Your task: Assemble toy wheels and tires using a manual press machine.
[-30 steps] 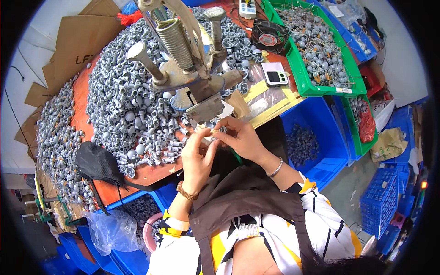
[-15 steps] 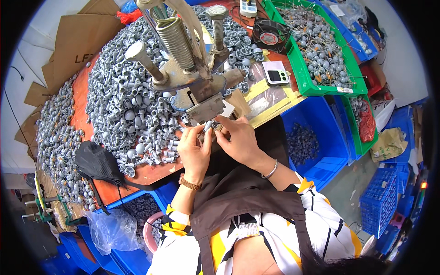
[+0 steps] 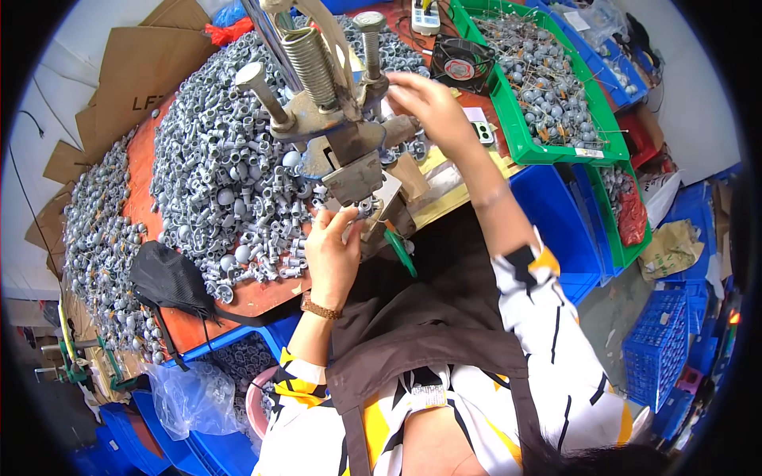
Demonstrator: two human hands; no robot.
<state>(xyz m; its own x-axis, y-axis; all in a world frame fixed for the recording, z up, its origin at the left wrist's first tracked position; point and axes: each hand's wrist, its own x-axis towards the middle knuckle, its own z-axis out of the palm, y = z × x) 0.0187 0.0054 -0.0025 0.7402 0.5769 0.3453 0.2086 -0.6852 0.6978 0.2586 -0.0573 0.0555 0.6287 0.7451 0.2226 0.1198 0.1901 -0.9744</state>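
A metal press (image 3: 349,147) with a thick coil spring and two large bolts stands at the table's edge. Below its jaw, my left hand (image 3: 332,252) is closed, thumb and fingertips pinching a small grey plastic fitting (image 3: 365,208). My right hand (image 3: 432,111) is raised on the press's right side, slightly blurred, its fingers stretched toward the right bolt (image 3: 371,47). Nothing shows in that hand, though its fingertips are partly hard to see. Beside the fitting, a green handle-like piece (image 3: 401,254) with an orange end slants down from the press.
A large heap of grey plastic fittings (image 3: 230,174) covers the orange table left of the press. A black bag (image 3: 168,278) lies at its front edge. To the right are a black fan (image 3: 462,65), a phone (image 3: 480,125), a green tray (image 3: 611,151) and a blue bin (image 3: 556,214).
My right hand has left the fitting and moved up and away to the press's right side. My left hand still holds the fitting below the jaw. The green piece has come into sight.
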